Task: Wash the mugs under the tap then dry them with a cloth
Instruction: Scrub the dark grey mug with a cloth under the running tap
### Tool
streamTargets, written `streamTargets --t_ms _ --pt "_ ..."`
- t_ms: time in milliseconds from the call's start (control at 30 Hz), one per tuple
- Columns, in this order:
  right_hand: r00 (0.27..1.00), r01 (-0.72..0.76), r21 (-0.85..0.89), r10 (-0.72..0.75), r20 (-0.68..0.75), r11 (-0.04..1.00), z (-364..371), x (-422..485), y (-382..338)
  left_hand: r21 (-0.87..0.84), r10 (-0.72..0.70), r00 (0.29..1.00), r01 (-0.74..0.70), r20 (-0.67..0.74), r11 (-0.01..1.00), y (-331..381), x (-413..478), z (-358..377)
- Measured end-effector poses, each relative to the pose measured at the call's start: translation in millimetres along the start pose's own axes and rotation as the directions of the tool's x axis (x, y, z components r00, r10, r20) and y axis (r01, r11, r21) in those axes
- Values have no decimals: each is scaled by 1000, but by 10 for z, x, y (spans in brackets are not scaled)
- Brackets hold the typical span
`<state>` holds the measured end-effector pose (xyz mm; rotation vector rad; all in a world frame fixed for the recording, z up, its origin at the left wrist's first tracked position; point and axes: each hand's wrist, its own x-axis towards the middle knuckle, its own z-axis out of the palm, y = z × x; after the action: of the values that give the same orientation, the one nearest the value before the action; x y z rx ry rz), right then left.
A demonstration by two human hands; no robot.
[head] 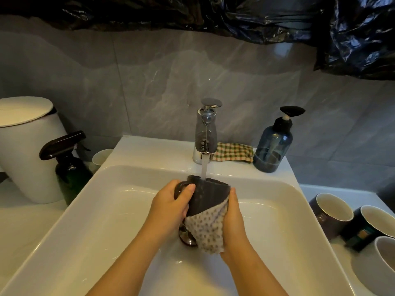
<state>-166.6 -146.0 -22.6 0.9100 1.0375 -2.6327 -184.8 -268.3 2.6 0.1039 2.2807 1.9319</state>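
Glossy sink (119,210) — chrome tap (205,133)

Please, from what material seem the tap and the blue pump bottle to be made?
The tap looks like polished chromed metal: it mirrors the hands and the room. The blue pump bottle seems translucent plastic or glass; its inner tube shows through, and I cannot tell which.

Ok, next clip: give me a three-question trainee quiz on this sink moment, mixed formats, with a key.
1. True or false: water is running from the tap onto the dark mug.
2. Which hand presses the dotted scrubbing cloth against the mug? A) left hand B) right hand
3. Fill in: the checked cloth lies on the sink ledge between the tap and the ____.

Key: 1 true. 2 B; the left hand grips the mug at its handle. 3 blue pump bottle.
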Motion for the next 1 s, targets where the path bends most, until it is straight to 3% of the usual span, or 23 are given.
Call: streamTargets --t_ms 67,133,200,267,333,467,567,600,700,767,833,867,933,967,1000 --pt "999 -18 52 17 27 998 31 -7 36 175 175 969 -144 -174 974 -40 9 42" --pt "1000 -6 15 6 22 1000 54 -31 51 193 256 937 -213 -238 958 -81 26 73" --pt "998 57 -50 -58 -5 997 76 -48 113 -57 133 971 -147 -200 987 -70 13 84" --pt "985 150 -230 -164 -44 962 84 -35 172 -353 -36 999 20 -36 935 -56 -25 108" --pt "955 231 -467 -291 -61 854 12 36 214 -430 -109 994 104 15 897 -59 -41 144" --pt "807 431 -795 -576 129 426 84 -129 217 -385 -138 974 58 -182 921 -42 12 242" --pt "722 411 -903 -561 406 -124 188 -242 313 -302 -58 990 17 -129 953 26 20 256" --pt "732 376 -900 -525 435 -221 216 -244 313 -270 -32 996 7 -87 963 38 18 264" --pt "708 407 -881 -527 470 -241 218 -138 216 -220 -9 996 -10 -88 976 -27 26 223" --pt "664 477 -875 -620 418 -79 197 -9 168 -278 -45 994 15 -104 960 -81 32 180" --pt "704 488 -864 -642 305 124 192 2 158 -314 -83 990 44 -111 948 -110 30 158" --pt "714 464 -875 -643 277 139 186 -13 166 -322 -97 987 51 -126 946 -113 29 152" --pt "703 421 -901 -665 251 104 131 -38 193 -332 -127 981 72 -148 941 -105 24 156" --pt "655 416 -908 -708 264 46 99 -60 205 -336 -141 978 82 -156 938 -113 27 159" --pt "547 431 -900 -775 318 -65 76 -69 198 -339 -156 975 94 -160 936 -118 29 162"
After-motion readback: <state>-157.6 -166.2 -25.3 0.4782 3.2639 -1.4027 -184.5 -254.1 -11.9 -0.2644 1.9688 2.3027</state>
